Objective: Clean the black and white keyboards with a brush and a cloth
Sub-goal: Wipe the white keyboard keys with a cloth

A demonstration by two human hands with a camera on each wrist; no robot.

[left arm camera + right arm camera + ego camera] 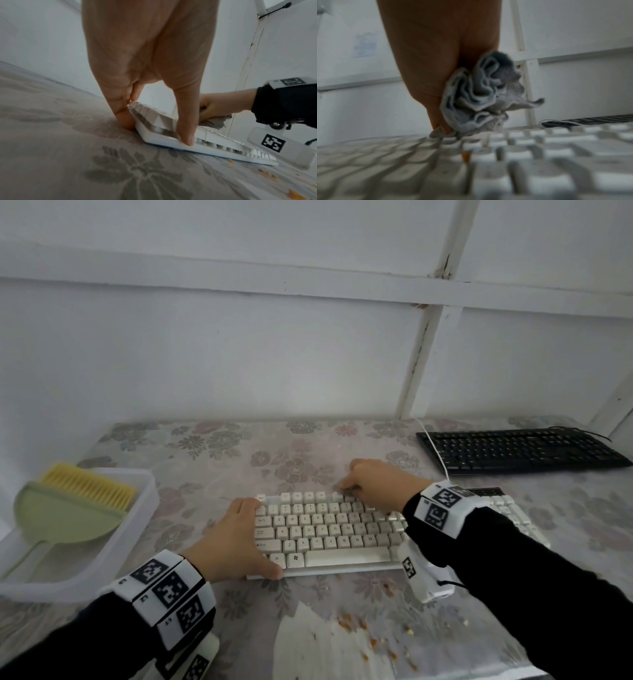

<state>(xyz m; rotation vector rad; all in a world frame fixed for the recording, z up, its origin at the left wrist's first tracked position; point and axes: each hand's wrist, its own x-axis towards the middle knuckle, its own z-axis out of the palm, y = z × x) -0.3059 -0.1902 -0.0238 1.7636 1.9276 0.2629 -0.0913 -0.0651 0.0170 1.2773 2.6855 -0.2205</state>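
We are in the wiping step on the white keyboard (329, 534). Our right hand (373, 479) has its fingers curled around a bunched grey cloth (481, 94) and presses it on the keys of the top row, just under the fingertips. Our left hand (236, 537) holds the left end of this keyboard: in the left wrist view the fingers (123, 116) are pressed together against the far corner and the thumb (186, 129) stands apart on the near edge, so the end of the board is clamped between them.

We judge that the brushing of this keyboard is done, because the yellow brush (90, 482) lies with a green dustpan (65, 517) in a clear plastic tray (140, 529), well to the left of the left fingers, and orange crumbs (346, 623) lie on the flowered tablecloth (219, 460) and on a sheet of paper (329, 648) near our wrists. One orange crumb (465, 157) sits between the keys, just before the cloth.

The black keyboard (517, 450) waits beyond the right fingers; whether it is already clean we cannot tell. A thin white cable (435, 448) crosses its left end, close to the cloth hand, and could catch.
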